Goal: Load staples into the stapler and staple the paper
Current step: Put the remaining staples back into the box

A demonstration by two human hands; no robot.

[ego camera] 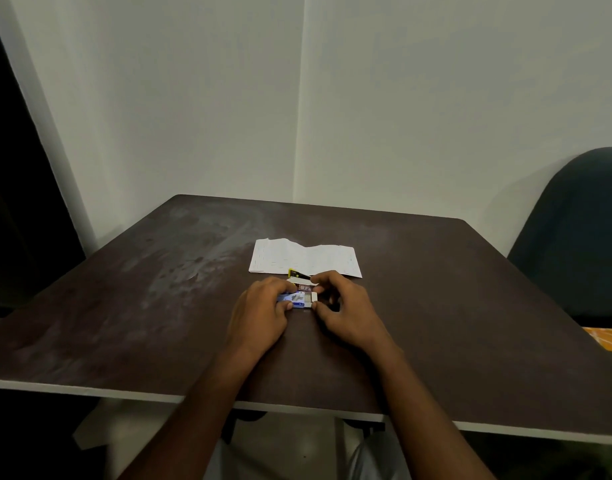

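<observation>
A small blue and white staple box (299,300) lies on the dark table, held at its left end by my left hand (263,311). My right hand (344,306) pinches the box's white right end, thumb below and fingers above. Just behind the box sits a yellow and black stapler (298,274), partly hidden by my fingers. A small white and red item (304,287) lies between box and stapler. Beyond them a creased sheet of white paper (304,259) lies flat on the table.
The dark brown table (159,289) has a pale front edge near my body. A dark blue chair (574,230) stands at the right. An orange patterned object (609,337) shows at the table's right edge. White walls meet in a corner behind.
</observation>
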